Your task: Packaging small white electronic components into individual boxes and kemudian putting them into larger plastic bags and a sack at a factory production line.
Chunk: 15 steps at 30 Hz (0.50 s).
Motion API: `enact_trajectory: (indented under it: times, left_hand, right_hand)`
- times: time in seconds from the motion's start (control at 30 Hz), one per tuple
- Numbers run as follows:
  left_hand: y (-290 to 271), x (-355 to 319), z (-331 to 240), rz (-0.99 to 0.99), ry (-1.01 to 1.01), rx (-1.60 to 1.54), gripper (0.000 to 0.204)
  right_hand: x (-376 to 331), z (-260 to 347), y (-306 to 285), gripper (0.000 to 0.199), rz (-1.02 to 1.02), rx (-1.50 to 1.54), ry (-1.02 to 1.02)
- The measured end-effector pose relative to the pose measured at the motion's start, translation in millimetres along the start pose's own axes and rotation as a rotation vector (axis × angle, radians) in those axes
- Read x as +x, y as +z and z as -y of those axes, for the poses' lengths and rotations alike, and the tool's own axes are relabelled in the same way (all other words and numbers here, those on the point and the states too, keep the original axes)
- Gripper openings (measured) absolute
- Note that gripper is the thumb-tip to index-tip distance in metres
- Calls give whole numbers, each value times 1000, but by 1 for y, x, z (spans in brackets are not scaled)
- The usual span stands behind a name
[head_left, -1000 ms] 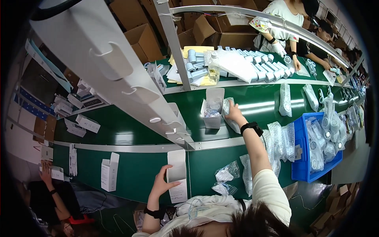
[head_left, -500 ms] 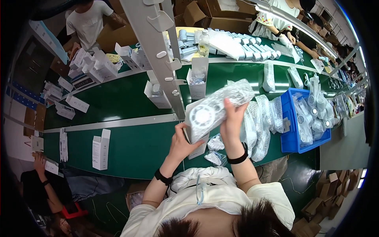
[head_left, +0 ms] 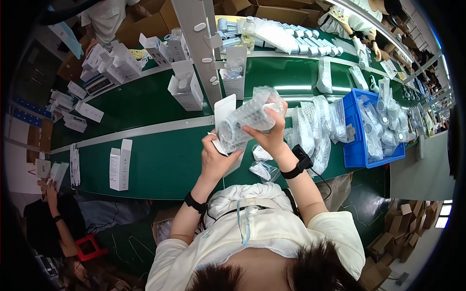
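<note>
In front of me stands an open white carton (head_left: 225, 107), its tall flap raised. My left hand (head_left: 216, 157) grips the carton by its near side, fingers curled at the opening. A bubble-wrapped device (head_left: 242, 118) slants into the mouth of the carton, lower end inside. My right hand (head_left: 272, 130) holds its upper end, thumb along the wrap. Through the plastic, the device's exact kind is unclear. Just right of the carton, two small plastic-bagged items, a far packet (head_left: 262, 153) and a near packet (head_left: 265, 170), lie on the green table (head_left: 160, 169).
Several bubble-wrapped pieces (head_left: 318, 123) lie to the right, beside a blue bin (head_left: 350, 155) full of wrapped devices. A metal post (head_left: 199, 43) rises beyond my hands. Filled open cartons (head_left: 188, 92) stand past the rail. An upright white carton (head_left: 119, 167) is at left. Co-workers sit around.
The bubble-wrapped device has gone from above the carton to partly inside its opening, its end tilting down. My right hand has shifted left and lower with it; my left hand now grips the carton's edge.
</note>
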<state>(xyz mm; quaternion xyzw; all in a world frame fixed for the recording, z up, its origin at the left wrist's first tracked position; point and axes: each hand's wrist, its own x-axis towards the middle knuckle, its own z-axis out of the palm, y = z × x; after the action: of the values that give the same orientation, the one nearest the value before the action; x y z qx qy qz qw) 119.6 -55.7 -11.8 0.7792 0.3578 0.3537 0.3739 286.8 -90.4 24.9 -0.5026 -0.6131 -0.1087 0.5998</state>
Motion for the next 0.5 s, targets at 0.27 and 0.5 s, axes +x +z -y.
enact_trajectory:
  times: [0.27, 0.5]
  left_hand:
    - [0, 5, 35, -94, 17, -163, 71]
    - [-11, -14, 73, -89, 109, -84, 59]
  right_hand:
    - [-23, -18, -24, 45, 379, 44, 128]
    - [-160, -54, -39, 49, 862, -657, 533]
